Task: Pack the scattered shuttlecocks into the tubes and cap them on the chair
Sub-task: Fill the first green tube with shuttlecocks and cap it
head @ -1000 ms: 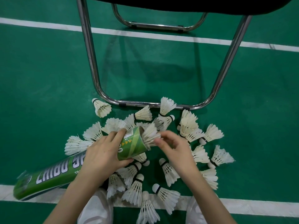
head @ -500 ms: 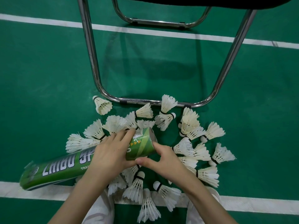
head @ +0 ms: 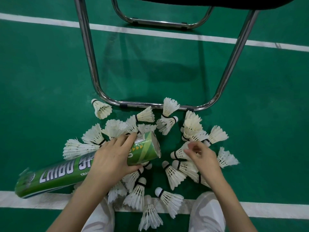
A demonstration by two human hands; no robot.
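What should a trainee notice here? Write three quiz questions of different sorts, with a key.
1. True or false: the left hand grips the green tube near its open end.
2. Which thing do the right hand's fingers reach for?
A. a cap
B. a shuttlecock
C. the chair leg
3. Fill in: the tube's open end points toward the ____ hand.

Key: 1 true; 2 B; 3 right.
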